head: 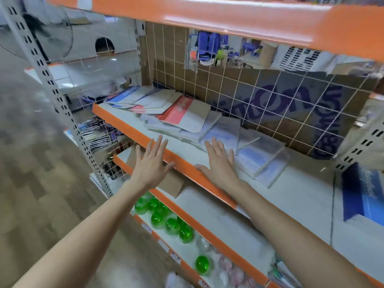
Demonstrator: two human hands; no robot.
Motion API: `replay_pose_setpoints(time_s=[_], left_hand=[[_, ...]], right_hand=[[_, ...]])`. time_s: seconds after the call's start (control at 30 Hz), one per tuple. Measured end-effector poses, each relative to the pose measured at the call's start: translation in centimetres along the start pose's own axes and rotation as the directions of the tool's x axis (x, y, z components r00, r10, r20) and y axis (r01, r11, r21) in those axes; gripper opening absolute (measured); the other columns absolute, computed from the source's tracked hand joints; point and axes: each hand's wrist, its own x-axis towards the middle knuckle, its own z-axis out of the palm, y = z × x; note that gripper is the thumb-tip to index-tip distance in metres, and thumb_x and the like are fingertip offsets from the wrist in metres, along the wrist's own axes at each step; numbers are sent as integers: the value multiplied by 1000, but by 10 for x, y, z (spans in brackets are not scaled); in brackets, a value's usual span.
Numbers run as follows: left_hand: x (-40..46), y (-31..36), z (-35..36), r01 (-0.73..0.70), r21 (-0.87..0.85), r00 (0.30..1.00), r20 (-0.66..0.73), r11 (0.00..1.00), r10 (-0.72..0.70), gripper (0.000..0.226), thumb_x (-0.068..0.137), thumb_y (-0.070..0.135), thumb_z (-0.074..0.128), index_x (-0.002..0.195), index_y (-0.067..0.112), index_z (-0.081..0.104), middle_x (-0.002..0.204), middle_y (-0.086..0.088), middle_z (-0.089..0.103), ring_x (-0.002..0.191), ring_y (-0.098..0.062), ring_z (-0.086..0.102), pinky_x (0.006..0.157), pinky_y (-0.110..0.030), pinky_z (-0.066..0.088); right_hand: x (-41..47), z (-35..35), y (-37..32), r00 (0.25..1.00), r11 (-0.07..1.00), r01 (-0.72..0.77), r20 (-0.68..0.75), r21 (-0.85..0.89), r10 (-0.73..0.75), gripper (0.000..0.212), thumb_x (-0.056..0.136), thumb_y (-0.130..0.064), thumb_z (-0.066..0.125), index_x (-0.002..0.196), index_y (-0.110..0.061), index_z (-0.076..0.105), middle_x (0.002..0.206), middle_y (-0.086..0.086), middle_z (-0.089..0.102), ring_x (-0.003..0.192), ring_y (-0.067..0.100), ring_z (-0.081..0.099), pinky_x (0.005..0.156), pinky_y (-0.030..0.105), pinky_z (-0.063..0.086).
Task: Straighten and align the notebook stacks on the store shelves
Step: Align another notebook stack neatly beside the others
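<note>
Notebooks lie in a loose, fanned-out heap on the middle shelf (pixel 145 115). A red and brown notebook (pixel 185 115) lies on top at an angle, with pale blue wrapped ones (pixel 257 156) sliding off to the right. More blue and white notebooks (pixel 126 96) sit skewed at the shelf's far left. My left hand (pixel 151 165) hovers with straight fingers over the shelf's orange front lip (pixel 180 161), holding nothing. My right hand (pixel 220 163) reaches over the lip with flat fingers, at the near edge of the pale blue notebooks.
A wire grid backed with cardboard (pixel 270 100) closes the shelf's rear. A blue pack (pixel 363 198) stands at the right end. The shelf below holds green bottles (pixel 172 223) and a cardboard piece (pixel 170 183). An orange shelf (pixel 249 17) hangs overhead; a perforated post (pixel 62 104) stands left.
</note>
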Motion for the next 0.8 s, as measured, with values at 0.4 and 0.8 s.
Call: replay_pose_setpoints(time_s=[0.4, 0.8], left_hand=[[173, -43, -14, -266, 267, 962, 132, 926, 239, 103, 79, 75, 36, 150, 18, -12, 157, -1, -16, 145, -21, -11, 113, -47, -11], [176, -61, 3, -501, 163, 858, 224, 850, 463, 69, 98, 50, 26, 150, 18, -5, 159, -1, -5, 146, -20, -5, 114, -43, -8]], right_hand=[[169, 15, -20, 992, 995, -88, 86, -47, 92, 103, 82, -63, 55, 152, -15, -4, 159, 3, -13, 146, 21, -12, 115, 55, -2], [141, 23, -49, 962, 961, -240, 100, -137, 255, 73, 98, -47, 37, 152, -18, -2, 160, 1, -7, 146, 13, -5, 115, 48, -5]])
